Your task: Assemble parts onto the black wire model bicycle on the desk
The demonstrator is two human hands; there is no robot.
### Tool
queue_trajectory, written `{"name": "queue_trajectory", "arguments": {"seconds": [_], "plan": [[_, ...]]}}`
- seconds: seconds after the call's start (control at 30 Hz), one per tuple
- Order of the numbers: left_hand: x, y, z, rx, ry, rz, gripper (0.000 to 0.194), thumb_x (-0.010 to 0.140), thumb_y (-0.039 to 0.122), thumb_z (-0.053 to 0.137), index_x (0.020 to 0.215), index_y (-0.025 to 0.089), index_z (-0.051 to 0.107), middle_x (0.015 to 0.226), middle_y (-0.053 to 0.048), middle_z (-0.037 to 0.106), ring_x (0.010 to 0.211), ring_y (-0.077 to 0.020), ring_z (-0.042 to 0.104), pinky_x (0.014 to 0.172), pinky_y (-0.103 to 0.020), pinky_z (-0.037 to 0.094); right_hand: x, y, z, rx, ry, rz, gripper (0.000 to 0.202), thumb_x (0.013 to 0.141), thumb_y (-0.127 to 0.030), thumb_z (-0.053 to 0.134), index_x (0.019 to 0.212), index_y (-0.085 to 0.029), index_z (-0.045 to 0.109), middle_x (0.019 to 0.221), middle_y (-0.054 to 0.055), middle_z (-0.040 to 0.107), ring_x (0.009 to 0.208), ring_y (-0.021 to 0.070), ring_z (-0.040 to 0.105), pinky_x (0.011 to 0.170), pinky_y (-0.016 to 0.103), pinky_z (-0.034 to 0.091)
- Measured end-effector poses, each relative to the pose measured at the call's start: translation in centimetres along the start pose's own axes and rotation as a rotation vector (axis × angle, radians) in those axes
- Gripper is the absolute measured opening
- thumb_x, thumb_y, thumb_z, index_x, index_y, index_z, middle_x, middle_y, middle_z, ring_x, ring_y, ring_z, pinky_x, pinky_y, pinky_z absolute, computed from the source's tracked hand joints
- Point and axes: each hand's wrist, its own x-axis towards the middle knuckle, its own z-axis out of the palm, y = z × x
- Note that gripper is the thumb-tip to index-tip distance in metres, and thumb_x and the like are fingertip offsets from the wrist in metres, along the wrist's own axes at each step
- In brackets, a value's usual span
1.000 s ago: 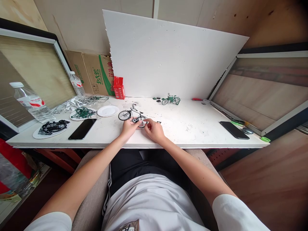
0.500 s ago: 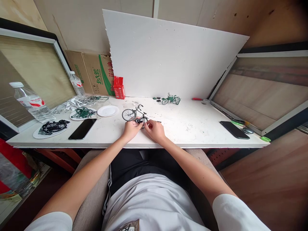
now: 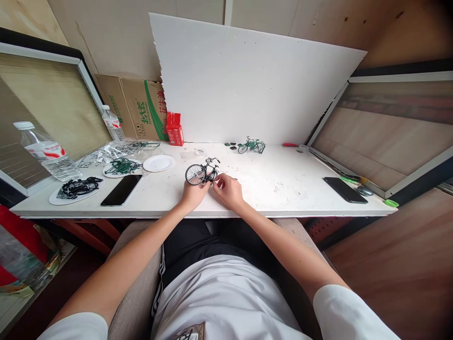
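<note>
A small black model bicycle (image 3: 196, 174) is held just above the front part of the white table, its handlebar up and its large spoked wheel to the left. My left hand (image 3: 194, 194) is closed on its lower part from below. Close by on the right, my right hand (image 3: 228, 190) has thumb and fingertips pinched together at the bicycle's rear end. Whether anything small sits between those right fingertips is hidden.
Black parts lie on a paper plate (image 3: 56, 198), green parts (image 3: 123, 165) on another, and a third plate (image 3: 159, 163) is bare. Phones (image 3: 121, 190) lie left and right (image 3: 345, 190). A green model bicycle (image 3: 251, 145), red box (image 3: 175, 129) and bottles (image 3: 53, 153) stand behind.
The black bicycle has turned and tilted in my left hand, its large wheel moving slightly right and down. My right hand has barely moved.
</note>
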Motion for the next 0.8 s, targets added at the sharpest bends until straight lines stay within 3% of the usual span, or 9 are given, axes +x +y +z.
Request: {"name": "queue_trajectory", "arguments": {"seconds": [0.13,0.27,0.47,0.6,0.7,0.8], "plan": [[0.0,-0.2,0.0,-0.017,0.032,0.008,0.035,0.082,0.02,0.082,0.117,0.022,0.078,0.123,-0.011,0.08,0.109,-0.0266,0.078,0.11,-0.044,0.06,0.1,0.1,0.1,-0.016,0.009,0.005,0.018,0.098,-0.038,0.064,0.095,-0.023,0.073,0.083,0.002,0.076,0.074,0.0173,0.066,0.068,0.028,0.039],[0.0,-0.6,0.1,-0.025,0.018,0.021,0.033,0.085,0.022,0.08,0.118,0.021,0.077,0.125,-0.011,0.079,0.109,-0.0257,0.079,0.105,-0.041,0.063,0.2,-0.1,0.1,-0.076,0.009,0.007,0.039,0.106,-0.041,0.051,0.077,-0.022,0.068,0.077,0.005,0.073,0.069,0.0177,0.062,0.064,0.03,0.032],[0.2,-1.3,0.0,0.1,0.025,0.121,0.031,0.091,0.021,0.071,0.122,0.019,0.075,0.122,-0.012,0.08,0.106,-0.0251,0.08,0.096,-0.039,0.067,0.0,-0.5,-0.2,-0.005,-0.007,0.048,0.019,0.097,-0.038,0.065,0.107,-0.024,0.072,0.083,-0.001,0.076,0.072,0.0163,0.065,0.067,0.027,0.037],[0.2,-1.3,-0.1,0.185,0.036,0.182,0.03,0.093,0.019,0.068,0.122,0.019,0.075,0.121,-0.012,0.081,0.102,-0.0247,0.08,0.093,-0.039,0.068,0.0,-0.3,-0.1,-0.002,-0.035,0.029,0.016,0.097,-0.036,0.064,0.105,-0.024,0.072,0.084,-0.001,0.076,0.073,0.0156,0.065,0.068,0.026,0.037],[0.2,-1.4,-0.1,0.205,0.039,0.21,0.03,0.093,0.02,0.068,0.123,0.019,0.075,0.122,-0.013,0.08,0.106,-0.026,0.08,0.094,-0.04,0.068,0.1,-0.1,0.0,-0.023,-0.031,-0.005,0.019,0.102,-0.038,0.06,0.097,-0.023,0.072,0.083,0.001,0.075,0.073,0.0156,0.064,0.067,0.027,0.035],[0.2,-1.4,-0.1,0.179,0.024,0.207,0.031,0.094,0.022,0.069,0.124,0.018,0.074,0.123,-0.014,0.08,0.104,-0.0253,0.08,0.093,-0.039,0.068,0.1,-0.2,0.0,-0.078,-0.032,-0.004,0.038,0.108,-0.041,0.051,0.08,-0.022,0.067,0.078,0.003,0.073,0.07,0.0161,0.06,0.064,0.029,0.03]]}}
